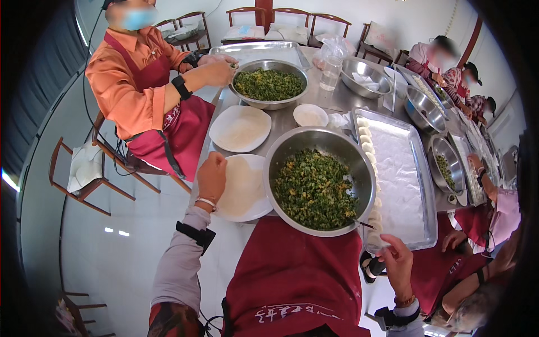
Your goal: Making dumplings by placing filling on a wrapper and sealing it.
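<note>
A steel bowl [269, 177] of chopped green and yellow filling [318, 189] stands before me, a thin utensil handle [365, 225] leaning over its lower right rim. My left hand [212, 177], fingers curled, is over the left edge of a white plate with pale flour [263, 208]; whether it holds anything is hidden. My right hand [396, 257] is at the near left corner of a metal tray [427, 210], by the end of a row of white dumplings [367, 147]. Its fingers are bent and apart, with nothing visible between them.
A second floured plate [240, 126], a small white bowl [310, 114] and another bowl of filling [269, 103] stand beyond. A person in an orange shirt [130, 80] works at the left. Other people, trays and a steel bowl [442, 168] are at the right.
</note>
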Demonstrator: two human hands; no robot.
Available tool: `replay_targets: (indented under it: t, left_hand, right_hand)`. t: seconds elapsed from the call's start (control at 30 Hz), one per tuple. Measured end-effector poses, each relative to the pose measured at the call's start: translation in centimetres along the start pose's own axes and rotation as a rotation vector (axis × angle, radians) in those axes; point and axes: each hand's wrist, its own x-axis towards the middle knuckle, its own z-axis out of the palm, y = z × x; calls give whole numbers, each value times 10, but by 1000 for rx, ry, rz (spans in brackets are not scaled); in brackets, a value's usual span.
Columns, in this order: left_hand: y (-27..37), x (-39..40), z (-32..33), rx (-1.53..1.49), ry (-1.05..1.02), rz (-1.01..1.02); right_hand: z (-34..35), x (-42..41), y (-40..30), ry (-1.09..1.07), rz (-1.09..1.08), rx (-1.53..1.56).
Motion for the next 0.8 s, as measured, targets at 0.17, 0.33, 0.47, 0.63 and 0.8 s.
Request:
replay_targets:
  t: [0.17,0.33,0.47,0.63,0.8]
  left_hand:
    - [-1,0,-22,-783,388,-264]
    - [-13,-23,-25,-807,67,-106]
    - [33,-46,-45,-2007,-46,-792]
    - [84,-67,-54,-1871,-28,-885]
    - [134,-80,-56,-1860,-144,-794]
  right_hand:
    - [41,29,-38,-32,-145,12]
    - [60,63,-34,-125,-292,-74]
    - [66,80,-37,-102,-357,-102]
    - [40,95,-36,-152,-47,175]
    - [39,136,-39,97,-121,306]
